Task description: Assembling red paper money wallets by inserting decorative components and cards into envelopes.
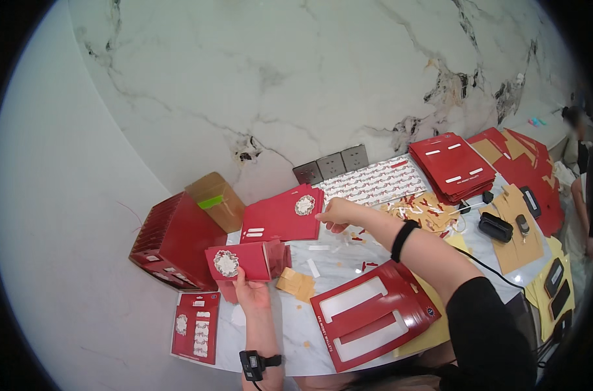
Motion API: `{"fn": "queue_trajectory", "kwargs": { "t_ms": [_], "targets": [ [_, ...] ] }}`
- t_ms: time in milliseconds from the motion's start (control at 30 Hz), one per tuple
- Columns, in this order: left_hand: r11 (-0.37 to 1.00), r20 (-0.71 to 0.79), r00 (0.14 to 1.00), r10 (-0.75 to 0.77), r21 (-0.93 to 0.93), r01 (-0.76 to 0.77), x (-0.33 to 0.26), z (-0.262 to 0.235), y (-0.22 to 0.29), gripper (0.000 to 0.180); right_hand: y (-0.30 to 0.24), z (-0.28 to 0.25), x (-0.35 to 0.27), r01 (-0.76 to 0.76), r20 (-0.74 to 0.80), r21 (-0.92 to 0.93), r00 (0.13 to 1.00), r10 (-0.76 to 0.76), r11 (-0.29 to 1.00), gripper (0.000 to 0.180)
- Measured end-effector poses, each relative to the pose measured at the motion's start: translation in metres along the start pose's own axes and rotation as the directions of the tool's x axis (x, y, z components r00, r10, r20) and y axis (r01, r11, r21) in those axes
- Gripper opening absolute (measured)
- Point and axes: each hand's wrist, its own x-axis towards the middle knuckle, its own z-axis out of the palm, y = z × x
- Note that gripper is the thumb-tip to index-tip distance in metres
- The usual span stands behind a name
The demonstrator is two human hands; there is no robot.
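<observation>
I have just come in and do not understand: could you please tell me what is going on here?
A person's left hand holds a folded red card wallet with a round whitish ornament. The right hand is beside flat red cards with a similar ornament; whether it grips anything is unclear. Nearer the person lies a glossy red package with two long white panels.

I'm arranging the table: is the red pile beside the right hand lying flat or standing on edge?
Flat: the red pile lies with its broad, rosette-marked face up.
</observation>
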Motion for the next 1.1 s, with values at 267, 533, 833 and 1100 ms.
{"fn": "queue_trajectory", "kwargs": {
  "t_ms": [267, 533, 833, 1100],
  "targets": [
    [0.981, 0.062, 0.995, -0.081, -0.172, 0.090, 0.013, -0.021, 0.001, 0.037, 0.012, 0.054, 0.039, -0.039, -0.354, -0.274, 0.933, -0.063, 0.961, 0.050],
    [0.991, -0.001, 0.998, -0.063, -0.117, 0.063, 0.007, -0.015, -0.002, 0.036, 0.008, 0.064, 0.049, -0.172, -0.509, -0.161, 0.858, 0.068, 0.972, 0.055],
    [0.990, -0.043, 0.995, -0.088, -0.110, 0.082, 0.001, -0.001, -0.010, 0.034, 0.044, 0.048, 0.104, 0.038, -0.625, 0.127, 0.779, 0.050, 0.991, 0.027],
    [0.987, 0.021, 0.996, -0.081, -0.134, 0.083, -0.003, 0.003, -0.002, 0.035, 0.011, 0.037, 0.038, -0.019, -0.665, -0.114, 0.744, -0.062, 0.993, 0.028]
  ]
}}
